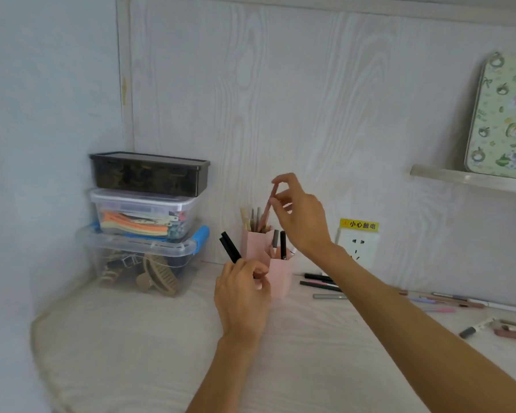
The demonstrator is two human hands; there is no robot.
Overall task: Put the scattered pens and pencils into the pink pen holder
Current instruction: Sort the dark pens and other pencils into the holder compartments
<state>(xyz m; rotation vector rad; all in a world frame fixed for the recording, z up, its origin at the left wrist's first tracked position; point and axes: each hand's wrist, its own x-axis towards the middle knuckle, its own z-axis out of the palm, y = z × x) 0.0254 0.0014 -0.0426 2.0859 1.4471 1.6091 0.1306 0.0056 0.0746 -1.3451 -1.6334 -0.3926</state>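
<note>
The pink pen holder [276, 263] stands just below the centre of the frame on the pale desk [137, 347], its lower left corner hidden behind the left hand [243, 296]; how many compartments it has is hard to make out, but a taller rear one holds several beige and grey pencils and a lower front one holds a black pen and others. The right hand [300, 216] pinches a pink pencil [267, 208] whose tip dips into the rear compartment. The left hand is closed around two black pens [230, 247] that stick up to the left. More scattered pens and pencils [322, 283] lie at right, partly covered by the right forearm and cut off by the frame edge. Three stacked storage boxes [145, 216] sit at left; the bottom one holds hair claws. A wall socket [359, 247] is half hidden behind the wrist.
</note>
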